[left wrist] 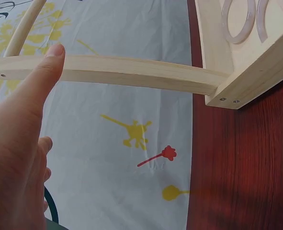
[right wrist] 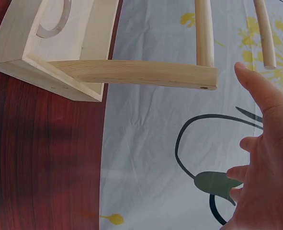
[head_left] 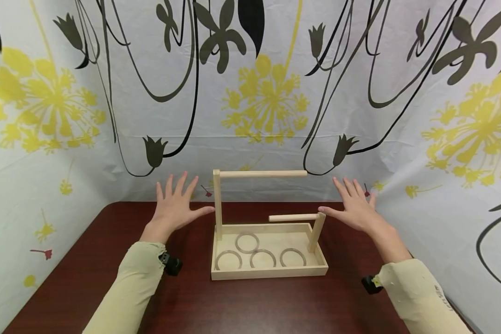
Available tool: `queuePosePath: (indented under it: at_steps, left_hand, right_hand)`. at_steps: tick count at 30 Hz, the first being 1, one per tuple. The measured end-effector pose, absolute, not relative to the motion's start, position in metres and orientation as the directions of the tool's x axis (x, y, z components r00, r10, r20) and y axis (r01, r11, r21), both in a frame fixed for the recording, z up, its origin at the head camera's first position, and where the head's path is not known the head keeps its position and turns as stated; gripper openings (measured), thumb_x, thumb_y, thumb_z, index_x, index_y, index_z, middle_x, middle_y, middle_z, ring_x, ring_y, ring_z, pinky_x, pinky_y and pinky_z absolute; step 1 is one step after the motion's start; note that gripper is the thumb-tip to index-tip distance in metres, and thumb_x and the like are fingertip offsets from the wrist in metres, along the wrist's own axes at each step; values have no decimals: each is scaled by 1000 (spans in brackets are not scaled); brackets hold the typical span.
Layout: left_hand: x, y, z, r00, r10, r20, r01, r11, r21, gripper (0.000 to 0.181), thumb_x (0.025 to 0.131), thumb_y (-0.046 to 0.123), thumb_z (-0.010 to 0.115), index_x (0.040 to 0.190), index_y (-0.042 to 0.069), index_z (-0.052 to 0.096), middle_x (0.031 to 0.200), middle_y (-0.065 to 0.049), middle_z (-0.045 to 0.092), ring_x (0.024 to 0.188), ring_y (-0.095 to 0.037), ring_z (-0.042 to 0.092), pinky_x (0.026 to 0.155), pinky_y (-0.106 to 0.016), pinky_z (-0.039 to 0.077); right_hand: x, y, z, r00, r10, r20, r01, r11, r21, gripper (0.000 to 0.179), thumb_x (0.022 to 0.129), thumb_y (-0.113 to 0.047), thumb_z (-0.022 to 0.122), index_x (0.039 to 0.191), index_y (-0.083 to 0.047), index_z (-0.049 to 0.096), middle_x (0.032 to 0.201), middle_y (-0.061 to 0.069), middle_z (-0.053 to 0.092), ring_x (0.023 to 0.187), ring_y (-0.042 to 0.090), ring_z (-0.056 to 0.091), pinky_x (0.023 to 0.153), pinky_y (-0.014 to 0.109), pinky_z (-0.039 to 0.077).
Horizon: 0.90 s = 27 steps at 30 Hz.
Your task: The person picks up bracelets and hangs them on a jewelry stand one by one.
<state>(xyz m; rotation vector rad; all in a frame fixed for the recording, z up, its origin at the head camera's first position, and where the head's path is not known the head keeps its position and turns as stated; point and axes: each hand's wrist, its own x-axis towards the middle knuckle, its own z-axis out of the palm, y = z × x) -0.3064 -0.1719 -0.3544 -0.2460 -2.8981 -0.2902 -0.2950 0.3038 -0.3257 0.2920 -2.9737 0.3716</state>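
Observation:
A shallow wooden tray [head_left: 271, 273] sits on the table, with several clear plastic rings [head_left: 292, 250] lying flat in it. From its left end rises a tall post [head_left: 217, 199] bearing a long dowel [head_left: 263, 174] that points right. A shorter post [head_left: 316, 232] at the right end carries a short dowel [head_left: 292, 217] pointing left. My left hand [head_left: 173, 208] is spread beside the tall post, its thumb tip overlapping the post in the left wrist view. Fingers spread, my right hand [head_left: 355, 208] has its thumb tip near the top of the short post. Both hands hold nothing.
The dark red wooden table [head_left: 259, 306] extends around the tray. A white curtain [head_left: 271, 157] printed with flowers hangs behind the table and along both sides. Small black wrist cameras [head_left: 173, 266] are worn at the sleeve cuffs.

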Motion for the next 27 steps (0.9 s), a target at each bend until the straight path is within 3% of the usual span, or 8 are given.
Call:
queuePosePath:
  at_steps: [27]
  left_hand:
    - [-307, -164, -347, -936, 181, 302, 244, 951, 190, 106, 82, 79, 55, 161, 23, 14, 169, -12, 6, 153, -45, 2, 120, -67, -2]
  right_hand:
    - [-297, 299, -325, -941, -224, 254, -284, 931, -229, 99, 89, -63, 63, 157, -4, 24, 159, 31, 22, 147, 51, 20, 114, 68, 20]
